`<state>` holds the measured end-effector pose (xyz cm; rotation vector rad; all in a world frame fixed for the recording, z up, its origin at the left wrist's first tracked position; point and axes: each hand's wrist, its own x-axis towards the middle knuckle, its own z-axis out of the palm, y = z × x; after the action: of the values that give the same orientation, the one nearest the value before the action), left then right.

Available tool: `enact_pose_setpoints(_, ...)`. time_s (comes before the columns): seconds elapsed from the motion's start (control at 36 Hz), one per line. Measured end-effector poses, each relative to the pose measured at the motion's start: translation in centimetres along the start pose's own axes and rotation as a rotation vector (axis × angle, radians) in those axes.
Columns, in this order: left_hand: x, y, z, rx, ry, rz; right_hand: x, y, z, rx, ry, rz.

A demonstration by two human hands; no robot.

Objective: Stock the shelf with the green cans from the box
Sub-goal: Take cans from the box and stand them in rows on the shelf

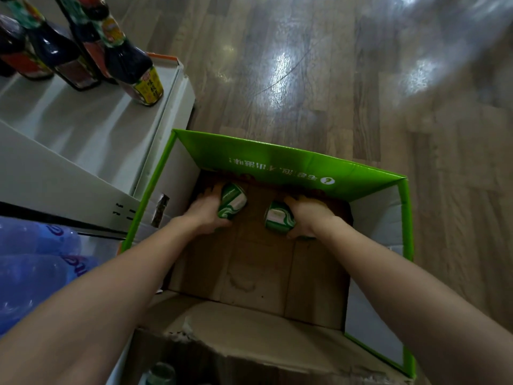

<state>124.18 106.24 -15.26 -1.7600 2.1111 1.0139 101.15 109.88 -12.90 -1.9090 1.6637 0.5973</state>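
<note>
Green cans (232, 200) gripped, both hands (204, 211) inside box (277, 162).

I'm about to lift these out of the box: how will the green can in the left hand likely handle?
The green can looks rigid, so the grip of the left hand round it should not deform it. Its glossy round wall is probably slippery. It is tilted in the box; set down sideways on the shelf it would likely roll.
</note>
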Motion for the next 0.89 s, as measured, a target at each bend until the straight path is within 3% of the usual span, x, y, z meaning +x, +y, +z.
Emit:
enact_pose_setpoints(0.17,-2.5,1.4,-1.2,0.147,-0.063,0.102,-3.7,1.0,-1.8,-0.043,-0.004,0.003)
enact_pose_setpoints(0.39,-9.3,4.9,-5.0,0.167,-0.188,0.171,-11.5,0.6,-5.6,-0.039,-0.021,0.007)
enact_pose_setpoints(0.89,-26.6,15.3,-21.3,0.211,-0.294,0.317,-31.1,-3.0,-22.4,-0.025,-0.064,0.003)
